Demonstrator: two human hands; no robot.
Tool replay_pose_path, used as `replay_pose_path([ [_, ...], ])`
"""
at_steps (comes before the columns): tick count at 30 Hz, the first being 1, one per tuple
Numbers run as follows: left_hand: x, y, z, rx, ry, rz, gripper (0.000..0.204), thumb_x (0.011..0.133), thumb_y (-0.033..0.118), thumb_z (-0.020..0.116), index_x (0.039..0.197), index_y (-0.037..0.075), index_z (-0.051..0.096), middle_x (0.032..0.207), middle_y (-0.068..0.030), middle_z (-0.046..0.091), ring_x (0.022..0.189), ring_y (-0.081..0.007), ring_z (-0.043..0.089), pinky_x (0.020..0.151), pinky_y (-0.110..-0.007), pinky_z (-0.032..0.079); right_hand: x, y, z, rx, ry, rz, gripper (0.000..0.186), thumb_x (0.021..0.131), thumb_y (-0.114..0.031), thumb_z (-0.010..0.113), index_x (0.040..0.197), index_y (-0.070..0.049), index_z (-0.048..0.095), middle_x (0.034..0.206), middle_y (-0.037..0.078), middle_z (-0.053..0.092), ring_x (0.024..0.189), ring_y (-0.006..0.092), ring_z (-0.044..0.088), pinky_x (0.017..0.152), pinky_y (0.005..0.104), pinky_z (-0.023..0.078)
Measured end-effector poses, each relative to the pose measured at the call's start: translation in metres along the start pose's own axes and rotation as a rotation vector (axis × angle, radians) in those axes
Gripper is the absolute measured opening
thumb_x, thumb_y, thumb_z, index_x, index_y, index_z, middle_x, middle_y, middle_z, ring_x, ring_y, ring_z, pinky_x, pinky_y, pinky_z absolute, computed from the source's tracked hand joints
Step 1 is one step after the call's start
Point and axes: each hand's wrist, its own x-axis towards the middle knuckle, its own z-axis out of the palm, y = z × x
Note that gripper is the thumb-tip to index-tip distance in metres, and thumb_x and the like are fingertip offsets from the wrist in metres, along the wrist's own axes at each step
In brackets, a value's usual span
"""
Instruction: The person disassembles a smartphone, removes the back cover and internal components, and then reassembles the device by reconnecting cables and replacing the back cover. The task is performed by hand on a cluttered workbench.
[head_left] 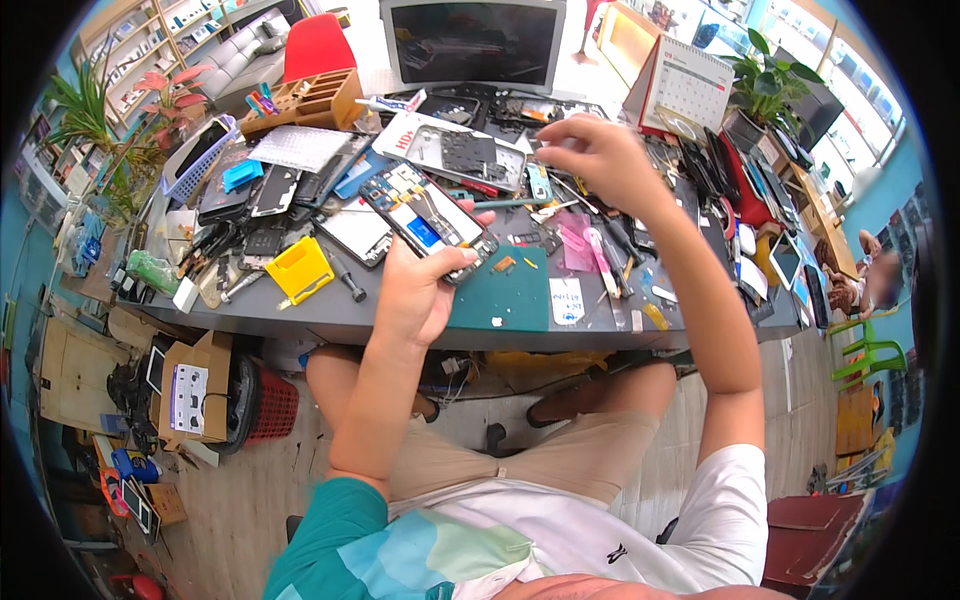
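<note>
A disassembled phone (418, 210) with exposed board and a blue part is gripped in my left hand (430, 280), its thumb along the lower right edge. My right hand (600, 160) is raised to the upper right of the phone, fingers pinched; whatever is between them is too small to make out. Beyond the phone lies a white box (400, 137) with dark parts (470, 150) in it. Under my left hand is a green mat (510, 310) with small orange pieces (504, 263); a pink plastic bag (576, 240) lies to its right.
The gray desk (370, 320) is cluttered with phone parts and tools, a yellow holder (298, 268), a wooden organizer (290, 113), a monitor (470, 45), a calendar (673, 88) and plants. A cardboard box (195, 370) and red basket (272, 400) sit at left. Another person (870, 280) is at far right.
</note>
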Motion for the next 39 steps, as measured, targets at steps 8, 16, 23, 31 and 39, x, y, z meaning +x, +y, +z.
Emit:
replay_pose_path([
  [8, 0.000, -0.005, -0.007, -0.021, 0.025, -0.014, 0.066, 0.082, -0.020, 0.059, 0.145, -0.007, 0.049, 0.138, -0.0201, 0.064, 0.140, -0.0375, 0.063, 0.105, -0.047, 0.064, 0.062, 0.013, 0.074, -0.292, -0.169, -0.330, 0.055, 0.087, -0.037, 0.087, 0.133, -0.009, 0.074, 0.139, 0.009, 0.071, 0.136, 0.0320, 0.059, 0.116, 0.0440, 0.049],
  [16, 0.003, -0.004, -0.008, -0.032, -0.003, -0.021, 0.068, 0.083, -0.020, 0.058, 0.147, -0.005, 0.046, 0.139, -0.0203, 0.063, 0.139, -0.0380, 0.063, 0.104, -0.051, 0.065, 0.071, 0.017, 0.084, -0.268, -0.234, -0.318, 0.078, 0.083, -0.043, 0.091, 0.145, -0.004, 0.066, 0.146, 0.020, 0.067, 0.141, 0.0370, 0.057, 0.120, 0.0452, 0.046],
  [23, 0.000, -0.002, -0.005, -0.028, 0.010, -0.025, 0.071, 0.082, -0.020, 0.059, 0.149, -0.004, 0.044, 0.139, -0.0199, 0.063, 0.138, -0.0384, 0.063, 0.105, -0.051, 0.065, 0.075, 0.017, 0.082, -0.168, -0.296, -0.239, 0.081, 0.081, -0.039, 0.093, 0.147, -0.004, 0.063, 0.140, 0.023, 0.066, 0.134, 0.0401, 0.062, 0.113, 0.0453, 0.051],
  [31, 0.002, -0.004, -0.008, -0.019, 0.021, -0.020, 0.073, 0.082, -0.021, 0.060, 0.150, -0.003, 0.044, 0.140, -0.0205, 0.062, 0.138, -0.0392, 0.064, 0.105, -0.050, 0.064, 0.075, 0.015, 0.082, -0.116, -0.245, -0.218, 0.080, 0.078, -0.026, 0.096, 0.149, -0.010, 0.064, 0.139, 0.016, 0.058, 0.127, 0.0351, 0.063, 0.109, 0.0431, 0.053],
  [39, 0.000, -0.001, -0.001, -0.021, 0.035, -0.026, 0.071, 0.081, -0.021, 0.059, 0.148, -0.004, 0.045, 0.141, -0.0222, 0.063, 0.140, -0.0407, 0.063, 0.108, -0.049, 0.062, 0.096, 0.029, 0.085, 0.177, -0.246, 0.009, 0.068, 0.082, -0.012, 0.094, 0.145, -0.008, 0.068, 0.118, 0.009, 0.073, 0.107, 0.0193, 0.069, 0.100, 0.0344, 0.056],
])
